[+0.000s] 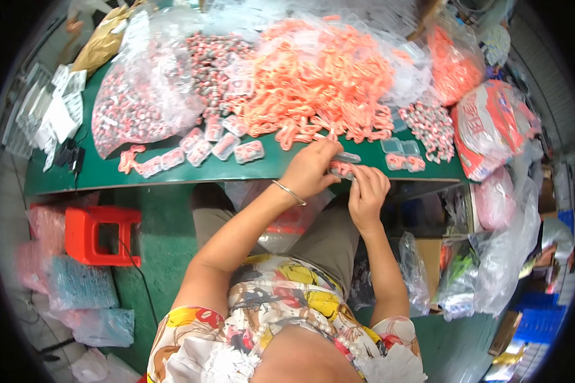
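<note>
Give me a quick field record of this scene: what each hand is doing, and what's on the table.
left hand: pinching a small clear packet at the table edge
right hand: fingers on the same packet, from below
wrist: thin bangle on the left
table: green, with a heap of orange plastic pieces
row: filled clear packets left of the hands
floor: red stool

Just one view here: a head-worn fisheye looking steeply down over the person's chest and lap, facing the green worktop (172, 172) close ahead, edges bending toward the rim.
</note>
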`<control>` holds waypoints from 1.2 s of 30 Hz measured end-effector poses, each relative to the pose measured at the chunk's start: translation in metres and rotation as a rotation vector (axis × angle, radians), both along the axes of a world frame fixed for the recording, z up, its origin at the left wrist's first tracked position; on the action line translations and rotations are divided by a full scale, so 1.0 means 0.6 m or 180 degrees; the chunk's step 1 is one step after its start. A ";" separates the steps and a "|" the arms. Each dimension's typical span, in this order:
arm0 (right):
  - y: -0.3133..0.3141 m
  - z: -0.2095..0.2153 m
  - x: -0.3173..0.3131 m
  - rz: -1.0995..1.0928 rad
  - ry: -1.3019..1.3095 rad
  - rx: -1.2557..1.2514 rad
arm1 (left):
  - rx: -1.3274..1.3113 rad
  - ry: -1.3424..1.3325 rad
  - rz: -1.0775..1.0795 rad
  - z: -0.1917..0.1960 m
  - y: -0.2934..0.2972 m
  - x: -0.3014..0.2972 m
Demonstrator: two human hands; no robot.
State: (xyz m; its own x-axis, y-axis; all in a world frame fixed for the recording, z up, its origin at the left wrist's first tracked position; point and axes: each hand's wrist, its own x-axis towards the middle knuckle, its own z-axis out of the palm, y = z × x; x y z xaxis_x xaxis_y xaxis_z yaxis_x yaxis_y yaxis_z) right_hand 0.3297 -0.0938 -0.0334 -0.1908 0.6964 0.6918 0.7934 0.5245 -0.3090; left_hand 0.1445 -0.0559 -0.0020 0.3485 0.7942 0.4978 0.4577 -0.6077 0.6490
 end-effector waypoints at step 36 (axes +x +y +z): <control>0.057 0.021 -0.001 0.1015 0.0230 -0.0542 | 0.0521 -0.0087 -0.0278 -0.044 0.020 -0.018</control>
State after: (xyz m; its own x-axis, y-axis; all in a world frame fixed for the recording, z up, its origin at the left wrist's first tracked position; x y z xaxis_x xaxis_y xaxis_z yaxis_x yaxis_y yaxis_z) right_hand 0.3290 -0.0598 -0.0209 -0.3718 0.7160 0.5908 0.5711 0.6782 -0.4625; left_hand 0.1336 -0.0437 -0.0286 0.3972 0.6691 0.6281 0.3822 -0.7428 0.5497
